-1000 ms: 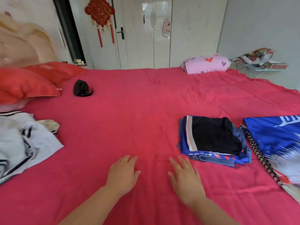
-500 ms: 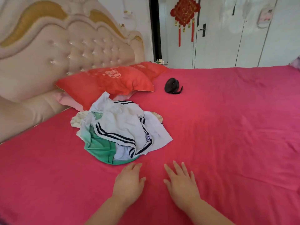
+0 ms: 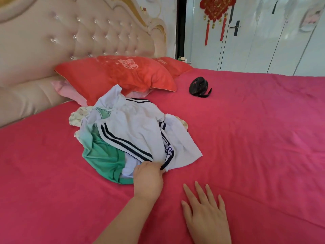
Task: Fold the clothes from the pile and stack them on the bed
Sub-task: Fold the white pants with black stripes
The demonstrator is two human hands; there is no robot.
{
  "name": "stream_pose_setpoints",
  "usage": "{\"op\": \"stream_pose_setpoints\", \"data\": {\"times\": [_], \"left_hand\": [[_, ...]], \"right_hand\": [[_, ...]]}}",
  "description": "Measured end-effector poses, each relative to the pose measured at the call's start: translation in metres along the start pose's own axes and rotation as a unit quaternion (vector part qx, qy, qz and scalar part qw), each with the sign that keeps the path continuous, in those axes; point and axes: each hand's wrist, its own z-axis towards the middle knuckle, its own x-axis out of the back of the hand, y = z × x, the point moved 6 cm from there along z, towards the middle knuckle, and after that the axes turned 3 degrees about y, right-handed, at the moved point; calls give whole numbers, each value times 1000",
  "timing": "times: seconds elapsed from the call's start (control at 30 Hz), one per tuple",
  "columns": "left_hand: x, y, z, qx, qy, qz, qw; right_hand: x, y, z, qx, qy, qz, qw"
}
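Observation:
A loose pile of clothes [image 3: 130,136] lies on the red bed [image 3: 246,155] in front of the pillows. On top is a white garment with dark stripes [image 3: 139,131]; a green garment [image 3: 103,164] sticks out at the pile's near left. My left hand [image 3: 148,178] is at the pile's near edge, its fingers curled onto the hem of the white garment. My right hand [image 3: 205,213] rests flat on the sheet to the right, fingers spread, holding nothing. The folded stack is out of view.
Two red pillows [image 3: 116,76] lean against the padded beige headboard [image 3: 70,37] behind the pile. A small black fan [image 3: 199,87] sits on the bed to the right of them. White wardrobe doors [image 3: 263,41] stand beyond the bed.
The view has swung left from the folded stack to the pile. My left hand has reached forward from the sheet and taken the white garment's edge. My right hand stays flat.

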Motion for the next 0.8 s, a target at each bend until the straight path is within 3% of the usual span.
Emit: {"op": "stream_pose_setpoints", "data": {"times": [0.1,0.17,0.2,0.23,0.3,0.33,0.37,0.43,0.57,0.67,0.73,0.77,0.8], "left_hand": [[15,25,-32,11,22,-162,986],[30,30,-53,74,26,-268,960],[39,34,-65,94,23,-311,945],[47,42,-79,103,12,-342,934],[53,70,-107,73,-55,-373,923],[51,89,-123,52,-110,-377,918],[51,111,-140,28,-175,-369,912],[56,148,-174,-20,-290,-323,901],[91,189,-216,-79,-349,-288,888],[96,215,-262,-185,-379,-332,844],[79,210,-276,-202,-317,-289,880],[79,206,-284,-177,-345,-264,883],[81,201,-286,-208,-265,-211,918]], "right_hand": [[9,3,2,20,-14,0,1000],[20,9,1,9,-37,137,990],[30,10,-4,-30,-56,249,966],[42,12,-13,-83,-72,376,920],[61,10,-32,-166,-139,594,774],[71,12,-42,-195,-149,641,727],[83,16,-50,-207,-156,646,718],[107,34,-73,-212,-142,591,766],[154,88,-134,-209,-79,495,840],[192,129,-186,-205,3,444,873],[212,154,-222,-217,48,398,890],[220,164,-239,-232,70,374,895],[223,175,-255,-246,87,355,898]]}}
